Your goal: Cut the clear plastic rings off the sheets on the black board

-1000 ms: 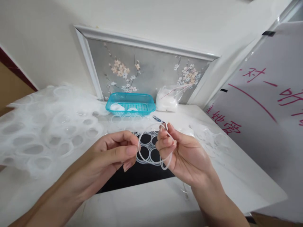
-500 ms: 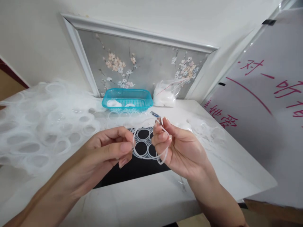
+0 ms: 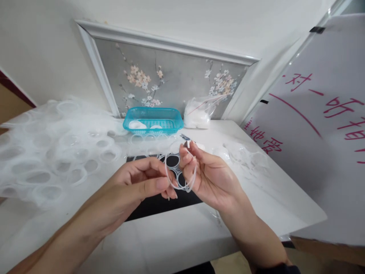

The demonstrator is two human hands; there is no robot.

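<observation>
Thin ring [image 3: 181, 189], seemingly between hands [image 3: 142, 180] [image 3: 209, 177]

Your left hand [image 3: 142, 184] and right hand [image 3: 209, 179] are bare, forearms uncovered, nails fairly long and unpainted. A dark cuff [image 3: 275, 269] shows just behind your right hand's wrist.

light: bright, even, soft shadows | focus: sharp centre | edges: wide-angle stretch, slight blur

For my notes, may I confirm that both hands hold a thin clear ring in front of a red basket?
The head view shows the basket is turquoise, not red; the left hand and right hand do hold the thin clear ring in front of it.
</observation>
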